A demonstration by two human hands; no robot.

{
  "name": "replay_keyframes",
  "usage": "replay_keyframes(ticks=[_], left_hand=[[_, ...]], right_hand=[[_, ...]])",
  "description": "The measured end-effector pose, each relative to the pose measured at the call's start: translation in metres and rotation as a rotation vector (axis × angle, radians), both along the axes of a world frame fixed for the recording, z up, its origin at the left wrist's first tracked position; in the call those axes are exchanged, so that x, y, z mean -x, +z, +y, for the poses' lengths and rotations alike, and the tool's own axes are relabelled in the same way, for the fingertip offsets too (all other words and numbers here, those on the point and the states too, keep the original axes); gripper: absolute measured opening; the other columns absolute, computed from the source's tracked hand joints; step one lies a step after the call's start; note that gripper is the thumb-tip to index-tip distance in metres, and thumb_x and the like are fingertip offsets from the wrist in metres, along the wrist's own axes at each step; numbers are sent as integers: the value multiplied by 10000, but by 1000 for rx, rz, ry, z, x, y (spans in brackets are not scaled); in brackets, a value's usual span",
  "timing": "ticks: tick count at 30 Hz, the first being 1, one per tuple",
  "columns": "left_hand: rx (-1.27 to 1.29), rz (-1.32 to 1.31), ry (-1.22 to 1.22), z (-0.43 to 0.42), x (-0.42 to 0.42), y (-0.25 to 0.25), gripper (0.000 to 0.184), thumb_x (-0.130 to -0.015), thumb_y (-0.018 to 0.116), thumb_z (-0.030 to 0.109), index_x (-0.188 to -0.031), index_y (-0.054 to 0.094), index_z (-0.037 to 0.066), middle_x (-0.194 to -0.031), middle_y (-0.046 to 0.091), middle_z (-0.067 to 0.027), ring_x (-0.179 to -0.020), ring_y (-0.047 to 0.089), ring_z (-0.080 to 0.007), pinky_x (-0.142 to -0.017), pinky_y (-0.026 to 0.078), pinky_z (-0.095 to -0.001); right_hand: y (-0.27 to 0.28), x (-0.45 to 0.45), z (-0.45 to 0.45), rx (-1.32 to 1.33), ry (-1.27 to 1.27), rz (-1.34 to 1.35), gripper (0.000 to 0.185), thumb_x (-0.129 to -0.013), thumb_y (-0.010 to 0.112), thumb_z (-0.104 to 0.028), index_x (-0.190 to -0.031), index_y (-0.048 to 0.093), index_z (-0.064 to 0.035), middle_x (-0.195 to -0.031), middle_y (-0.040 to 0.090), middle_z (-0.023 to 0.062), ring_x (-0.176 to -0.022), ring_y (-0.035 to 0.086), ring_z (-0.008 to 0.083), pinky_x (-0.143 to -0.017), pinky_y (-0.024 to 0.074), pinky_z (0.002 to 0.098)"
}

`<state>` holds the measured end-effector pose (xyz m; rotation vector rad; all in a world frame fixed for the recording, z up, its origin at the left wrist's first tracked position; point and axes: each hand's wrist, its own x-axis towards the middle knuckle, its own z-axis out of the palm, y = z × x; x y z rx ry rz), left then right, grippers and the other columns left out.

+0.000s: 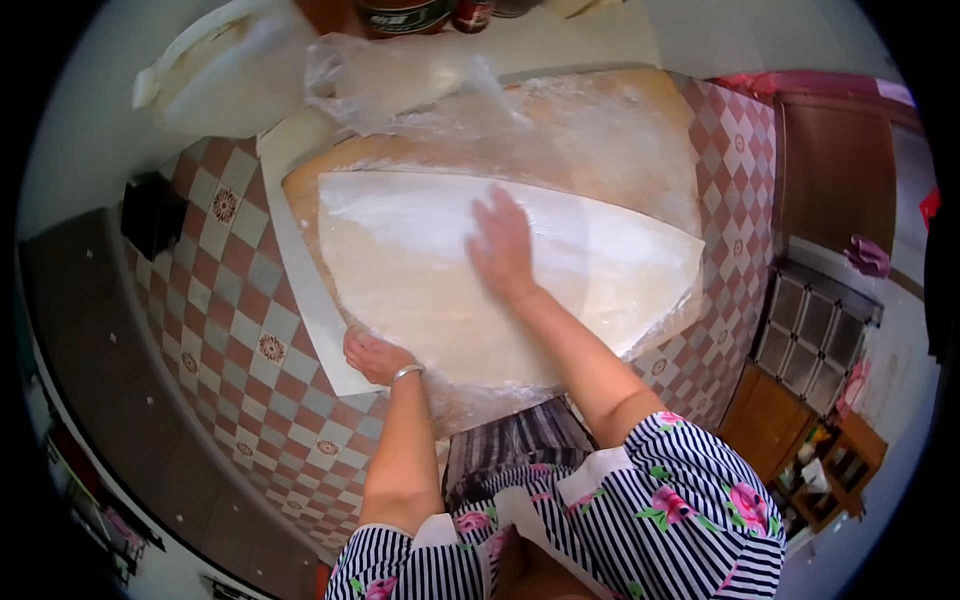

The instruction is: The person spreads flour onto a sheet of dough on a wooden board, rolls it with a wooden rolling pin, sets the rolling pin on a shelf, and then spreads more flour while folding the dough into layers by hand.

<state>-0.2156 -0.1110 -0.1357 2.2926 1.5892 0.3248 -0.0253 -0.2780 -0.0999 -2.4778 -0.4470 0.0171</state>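
Observation:
A wide sheet of pale dough (450, 290), dusted with white flour toward its far side, lies folded to a straight far edge on a floured wooden board (620, 130). My right hand (503, 243) is over the middle of the sheet, palm down with its fingers spread and slightly blurred. At the near left edge of the dough is my left hand (375, 356), its fingers curled together at the rim. Whether those fingers pinch any dough is too small to tell.
Beyond the dough lies a crumpled clear plastic bag (430, 90). A jar (405, 16) and a small red container (472, 14) stand at the far edge. A whitish translucent item (225, 75) is at the far left. A black box (153, 215) stands on the left.

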Motion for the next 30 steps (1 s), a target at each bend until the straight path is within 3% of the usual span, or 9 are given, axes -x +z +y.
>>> replay_keyframes(ticks=[3,6,8,9,18,21,30], left_hand=[[-32,11,-8,2,6,-9,421,-992,380,296,-1198,551,-30,-1238,560,-215,-1145,496,-404,-984,389,-491],[-109,53,-64,5,18,-23,428,-1013,352,287,-1210,533,-47,-1266,544,-236,-1173,479,-419,-1016,374,-501],[-268,119,-182,8,26,-39,430,-1019,348,280,-1224,523,-55,-1282,540,-233,-1190,472,-420,-1034,365,-500],[-60,100,-33,8,21,-33,444,-1025,341,286,-1234,523,-61,-1305,533,-228,-1216,466,-410,-1050,358,-492],[34,55,32,3,6,-9,481,-1026,334,342,-1254,544,-26,-1298,551,-200,-1211,480,-380,-1028,376,-474],[50,85,59,-3,-4,4,470,-1030,339,333,-1264,536,-24,-1303,554,-182,-1209,487,-362,-1031,381,-467],[-55,18,-38,10,14,-25,463,-1031,337,311,-1195,577,-50,-1264,562,-219,-1174,493,-394,-1022,377,-481]], right_hand=[[-4,3,14,222,88,135,676,-882,624,-313,-1469,368,-95,-1565,253,160,-1452,221,323,-1172,162,527],[-5,2,-13,288,-24,157,755,-888,605,-387,-1497,289,-70,-1590,182,156,-1479,140,309,-1184,124,515],[-9,6,-51,353,-147,136,786,-878,618,-396,-1491,283,-36,-1585,200,162,-1478,157,310,-1183,127,516],[-12,9,-72,381,-204,123,803,-873,625,-401,-1489,280,-18,-1583,209,165,-1477,166,311,-1182,129,516],[-12,19,-255,525,-531,119,772,-898,607,-342,-1484,260,22,-1561,231,207,-1465,175,341,-1187,143,482],[-15,20,-292,548,-568,104,742,-916,581,-334,-1481,262,26,-1558,235,207,-1460,180,347,-1189,146,476],[-17,17,-342,548,-666,146,702,-953,515,-324,-1489,235,33,-1568,209,212,-1457,181,354,-1198,130,453]])
